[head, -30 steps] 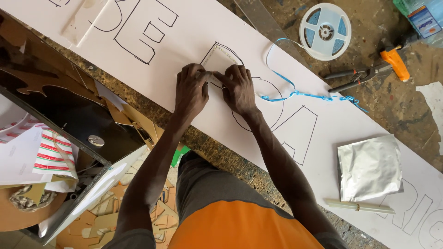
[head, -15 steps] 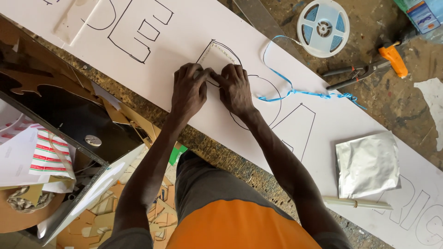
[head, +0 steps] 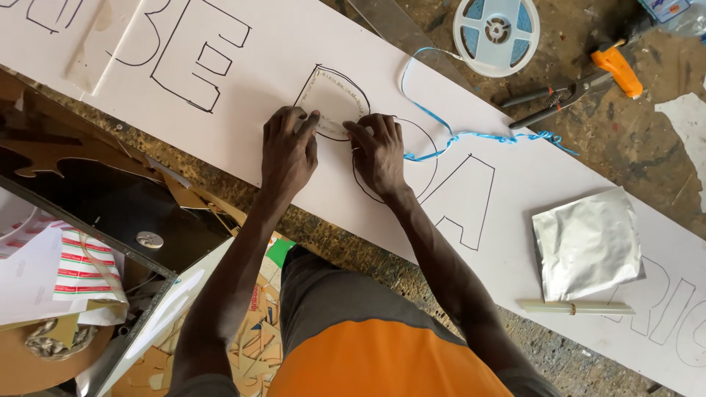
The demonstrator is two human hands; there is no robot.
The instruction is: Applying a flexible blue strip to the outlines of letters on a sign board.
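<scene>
A long white board with black outlined letters lies across the workbench. A thin pale strip follows the outline of one rounded letter. My left hand presses its fingertips on the strip at the letter's lower left. My right hand pinches the strip at the letter's lower right edge. A blue strip trails from beside my right hand across the board toward the reel.
A white and blue reel sits at the back. Pliers and an orange-handled tool lie beside it. A silver foil pouch and a pale stick rest on the board. Cardboard scraps and papers fill the left.
Both hands stay on the rounded letter, with the fingers shifting slightly along the strip. The view has moved a little.
</scene>
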